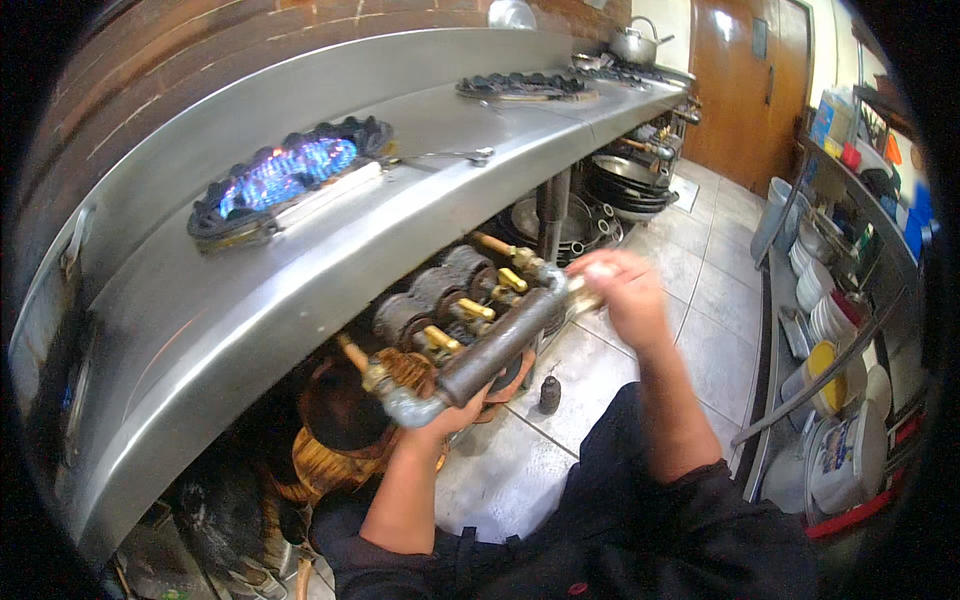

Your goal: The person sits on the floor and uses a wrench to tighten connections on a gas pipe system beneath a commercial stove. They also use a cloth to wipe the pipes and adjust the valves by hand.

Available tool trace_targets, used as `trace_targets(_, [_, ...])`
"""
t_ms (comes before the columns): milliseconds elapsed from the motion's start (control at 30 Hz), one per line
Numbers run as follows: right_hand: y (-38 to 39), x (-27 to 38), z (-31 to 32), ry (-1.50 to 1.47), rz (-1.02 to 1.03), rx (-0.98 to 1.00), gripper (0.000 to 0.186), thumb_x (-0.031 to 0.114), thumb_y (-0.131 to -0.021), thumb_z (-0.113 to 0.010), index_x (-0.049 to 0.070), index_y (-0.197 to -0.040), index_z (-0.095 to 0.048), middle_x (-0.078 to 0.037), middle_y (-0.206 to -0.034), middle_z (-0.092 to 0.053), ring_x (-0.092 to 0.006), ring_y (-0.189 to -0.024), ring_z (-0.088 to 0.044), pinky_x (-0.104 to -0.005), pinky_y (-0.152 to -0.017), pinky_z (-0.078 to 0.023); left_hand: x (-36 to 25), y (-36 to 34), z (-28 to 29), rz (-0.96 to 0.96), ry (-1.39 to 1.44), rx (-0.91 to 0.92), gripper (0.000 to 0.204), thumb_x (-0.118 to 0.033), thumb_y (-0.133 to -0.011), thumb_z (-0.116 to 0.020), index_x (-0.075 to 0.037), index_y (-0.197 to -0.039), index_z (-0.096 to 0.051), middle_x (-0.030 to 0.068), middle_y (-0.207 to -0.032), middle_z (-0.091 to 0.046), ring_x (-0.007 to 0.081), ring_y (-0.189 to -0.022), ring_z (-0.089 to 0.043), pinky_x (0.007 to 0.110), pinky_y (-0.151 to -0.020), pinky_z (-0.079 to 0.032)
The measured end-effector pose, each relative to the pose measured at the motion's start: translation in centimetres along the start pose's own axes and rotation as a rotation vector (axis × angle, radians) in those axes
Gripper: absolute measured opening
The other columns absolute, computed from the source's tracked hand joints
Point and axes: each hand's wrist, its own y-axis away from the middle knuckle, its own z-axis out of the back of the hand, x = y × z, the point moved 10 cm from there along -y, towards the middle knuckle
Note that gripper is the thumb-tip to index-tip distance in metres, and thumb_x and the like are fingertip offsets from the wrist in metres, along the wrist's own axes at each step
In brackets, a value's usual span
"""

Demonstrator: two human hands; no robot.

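Observation:
A thick dark gas pipe (505, 345) runs along the stove's front with silvery elbows at both ends. My left hand (452, 417) reaches under it near the left elbow (413, 408); its fingers are hidden behind the pipe. My right hand (630, 292), smeared by motion, is beside the right elbow (548, 285). Its fingers are closed around something pale that I cannot make out. Several yellow-handled valves stick out behind the pipe, among them a middle valve (474, 309). Above, a lit burner (290, 175) shows blue flames on the steel stove top (330, 235).
A spoon-like utensil (460, 157) lies beside the lit burner. An unlit burner (522, 86) and a kettle (634, 43) are farther along. Pans (630, 185) are stacked under the stove. A small dark bottle (549, 394) stands on the tiles. Shelves with bowls (832, 318) line the right side.

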Motion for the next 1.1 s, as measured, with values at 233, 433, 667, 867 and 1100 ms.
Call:
trace_targets(233, [3.4, -14.6, -7.9, -0.198, -0.12, -0.025, 0.022, 0.019, -0.092, -0.053, -0.001, -0.094, -0.062, -0.009, -0.091, -0.064, -0.014, -0.082, -0.059, -0.0292, -0.075, -0.048, 0.2, -0.5, -2.8, 0.032, 0.016, -0.246, 0.041, -0.026, -0.101, -0.036, 0.005, -0.123, -0.051, 0.0118, -0.117, -0.058, 0.018, -0.109, -0.053, 0.03, -0.096, -0.04])
trace_targets(433, [3.3, -16.6, -7.1, 0.254, 0.149, -0.038, 0.032, 0.026, -0.096, -0.043, 0.0, -0.095, -0.062, -0.014, -0.094, -0.059, -0.0264, -0.094, -0.054, -0.0348, -0.085, -0.042, 7.4, 0.8, -5.5, 0.29, -0.066, -0.213, 0.034, -0.023, -0.1, -0.037, 0.003, -0.109, -0.058, 0.0094, -0.099, -0.062, 0.0137, -0.092, -0.056, 0.028, -0.083, -0.045])
trace_targets(667, [4.8, -20.4, -11.3, -0.075, -0.184, 0.131, 0.052, 0.033, -0.1, -0.033, -0.007, -0.132, -0.037, -0.017, -0.133, -0.043, -0.0264, -0.127, -0.037, -0.0315, -0.106, -0.027, 5.6, 0.1, -2.9, 0.116, -0.398, -0.364, 0.023, -0.015, -0.094, -0.049, 0.003, -0.101, -0.062, 0.0124, -0.093, -0.066, 0.0168, -0.086, -0.06, 0.032, -0.076, -0.047])
trace_targets(867, [5.9, -17.7, -13.0, -0.267, -0.578, 0.403, 0.071, 0.05, -0.097, -0.03, -0.008, -0.138, -0.026, -0.018, -0.141, -0.035, -0.0239, -0.134, -0.028, -0.0297, -0.108, -0.023, 8.5, 1.1, 0.9, 0.316, -0.535, -0.318, 0.03, -0.023, -0.094, -0.049, 0.001, -0.105, -0.062, 0.022, -0.101, -0.064, 0.0331, -0.084, -0.064, 0.038, -0.076, -0.048])
trace_targets(1100, [6.5, -24.1, -13.6, -0.641, -0.626, 0.222, 0.063, 0.056, -0.095, -0.03, 0.001, -0.118, -0.051, -0.008, -0.113, -0.057, -0.015, -0.1, -0.051, -0.0307, -0.091, -0.04, 0.8, 0.4, -2.8, -0.182, -0.671, -0.43, 0.026, -0.019, -0.091, -0.048, 0.0, -0.104, -0.061, 0.019, -0.098, -0.063, 0.0341, -0.089, -0.06, 0.042, -0.078, -0.046])
